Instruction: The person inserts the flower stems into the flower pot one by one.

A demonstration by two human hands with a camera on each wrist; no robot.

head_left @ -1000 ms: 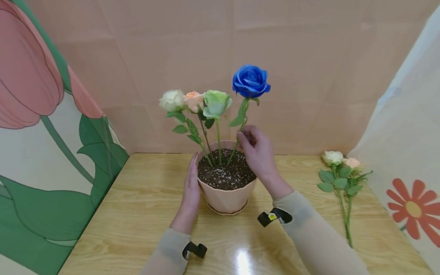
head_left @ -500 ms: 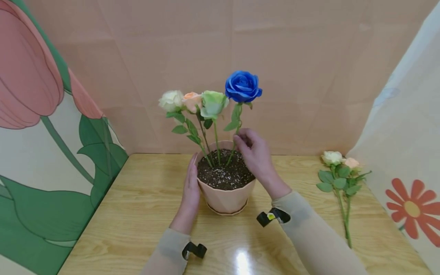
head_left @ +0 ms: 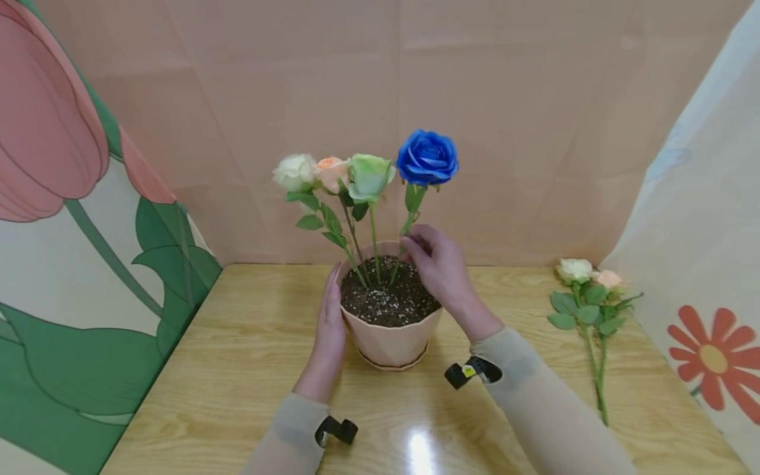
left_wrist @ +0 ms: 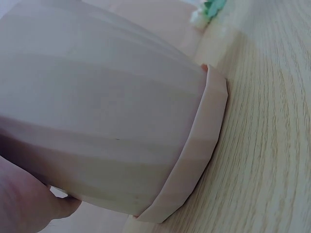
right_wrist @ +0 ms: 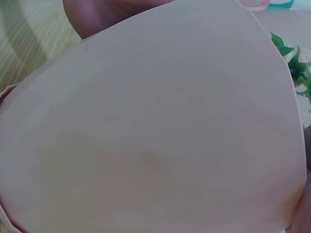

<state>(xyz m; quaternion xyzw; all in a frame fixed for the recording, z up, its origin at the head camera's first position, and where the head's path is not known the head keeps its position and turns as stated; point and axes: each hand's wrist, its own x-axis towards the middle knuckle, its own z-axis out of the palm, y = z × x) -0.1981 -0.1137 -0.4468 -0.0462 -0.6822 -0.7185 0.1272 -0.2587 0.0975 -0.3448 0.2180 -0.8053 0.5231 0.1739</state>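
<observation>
A pink flowerpot (head_left: pixel 388 343) filled with dark soil (head_left: pixel 388 300) stands on its saucer (head_left: pixel 393 364). My left hand (head_left: pixel 330 323) lies with straight fingers against the pot's left side; in the left wrist view part of that hand (left_wrist: pixel 29 201) shows at the pot wall. Over the pot's right rim, my right hand (head_left: pixel 442 267) pinches the stem of a blue rose (head_left: pixel 429 158), whose lower end is in the soil. To its left a white rose (head_left: pixel 295 173), a peach rose (head_left: pixel 332 173) and a green rose (head_left: pixel 369 178) stand in the soil.
On the right of the wooden table (head_left: pixel 237 369) lie a loose white rose (head_left: pixel 574 271) and a loose peach rose (head_left: pixel 609 280), stems toward me. A pink backdrop (head_left: pixel 505 99) rises behind the table, with flower-printed panels on both sides.
The blue rose has come down lower, swaying left and then back right. My right fingers have slid slightly down with its stem. The left hand has stayed on the pot.
</observation>
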